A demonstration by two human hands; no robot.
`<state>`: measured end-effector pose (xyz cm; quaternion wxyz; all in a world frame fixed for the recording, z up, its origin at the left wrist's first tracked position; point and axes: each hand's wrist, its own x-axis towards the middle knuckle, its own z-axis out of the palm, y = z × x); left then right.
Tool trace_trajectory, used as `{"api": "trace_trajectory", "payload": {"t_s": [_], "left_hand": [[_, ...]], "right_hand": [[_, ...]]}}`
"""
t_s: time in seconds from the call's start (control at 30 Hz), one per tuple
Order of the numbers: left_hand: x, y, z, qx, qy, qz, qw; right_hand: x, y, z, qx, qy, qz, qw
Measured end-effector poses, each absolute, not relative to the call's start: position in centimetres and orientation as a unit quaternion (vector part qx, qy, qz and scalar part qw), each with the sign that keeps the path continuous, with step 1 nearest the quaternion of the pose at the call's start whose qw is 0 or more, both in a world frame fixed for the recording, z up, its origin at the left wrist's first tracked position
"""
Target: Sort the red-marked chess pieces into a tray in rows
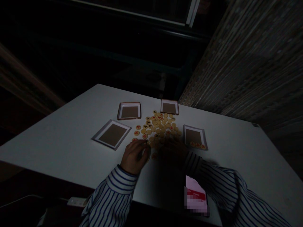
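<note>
Round wooden xiangqi pieces lie in a loose heap mid-table, some showing red or black characters, many with plain faces. My left hand is at the heap's near left edge, its fingers curled and its thumb bent toward them around a xiangqi piece at the fingertips. At the near right of the heap, my right hand reaches over pieces in deep shadow; its fingers are too dark to make out. Right of it stands a shallow box tray, with three red-marked pieces along its near side.
Two shallow trays, a near one and a far one, stand left of the heap. Another tray sits behind it. A pink item lies by the white table's near edge. A power strip is below left.
</note>
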<state>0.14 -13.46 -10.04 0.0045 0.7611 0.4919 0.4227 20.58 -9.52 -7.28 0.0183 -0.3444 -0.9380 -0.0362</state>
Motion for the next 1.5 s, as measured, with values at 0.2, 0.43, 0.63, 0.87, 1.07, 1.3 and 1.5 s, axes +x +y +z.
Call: {"api": "trace_trajectory", "payload": {"t_s": [0.2,0.43,0.63,0.87,1.07,1.3,1.5], "left_hand": [[0.2,-13.5,-9.8,0.759,0.491,0.427,0.008],[0.2,-13.6,-9.8,0.754,0.501,0.425,0.011],[0.2,-13.6,-9.9,0.755,0.499,0.425,0.013],[0.3,-13.8,-9.5,0.753,0.495,0.432,0.029],[0.8,-14.3,-9.0,0.757,0.494,0.425,0.045],[1.8,-14.7,-8.7,0.78,0.477,0.4,0.058],[2.7,-15.0,-8.7,0.78,0.471,0.408,0.056]], "right_hand": [[20.2,-9.7,-6.7,-0.354,-0.935,-0.021,-0.019],[20.1,-9.5,-6.7,-0.356,-0.934,-0.014,-0.04],[20.1,-9.6,-6.3,-0.354,-0.935,-0.012,-0.029],[20.6,-9.8,-5.7,-0.357,-0.933,0.026,0.018],[21.2,-9.5,-5.4,-0.366,-0.916,0.141,0.081],[21.3,-9.8,-4.2,-0.38,-0.872,0.271,0.15],[21.6,-10.1,-4.0,-0.383,-0.816,0.395,0.176]]}}
